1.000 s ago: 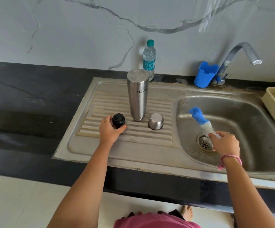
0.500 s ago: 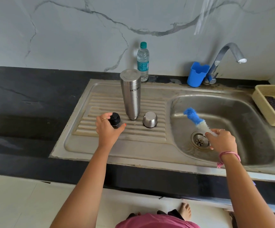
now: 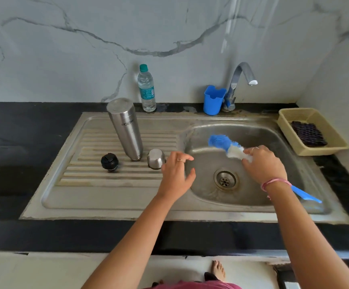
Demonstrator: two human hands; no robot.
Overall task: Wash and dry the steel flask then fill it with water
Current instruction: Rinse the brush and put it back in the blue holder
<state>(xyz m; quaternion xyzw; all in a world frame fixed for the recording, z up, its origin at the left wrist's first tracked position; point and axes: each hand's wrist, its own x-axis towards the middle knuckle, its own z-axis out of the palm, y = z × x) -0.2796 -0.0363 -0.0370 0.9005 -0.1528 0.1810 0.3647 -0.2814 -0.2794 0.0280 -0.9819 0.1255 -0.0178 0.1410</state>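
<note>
The flask (image 3: 125,128) stands inverted, axis vertical, up-left of the empty, loose-fingered left hand (image 3: 176,176), nearer than the brush-gripping right hand (image 3: 264,164).

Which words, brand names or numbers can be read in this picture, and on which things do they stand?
"MILTON", on the side of the steel flask; the flask stands upside down on the draining board, so the word reads inverted and its letters are only just legible.
Label of the plastic water bottle: printed text is there, but too small and blurred to read.
Nothing else shows any writing.
</note>
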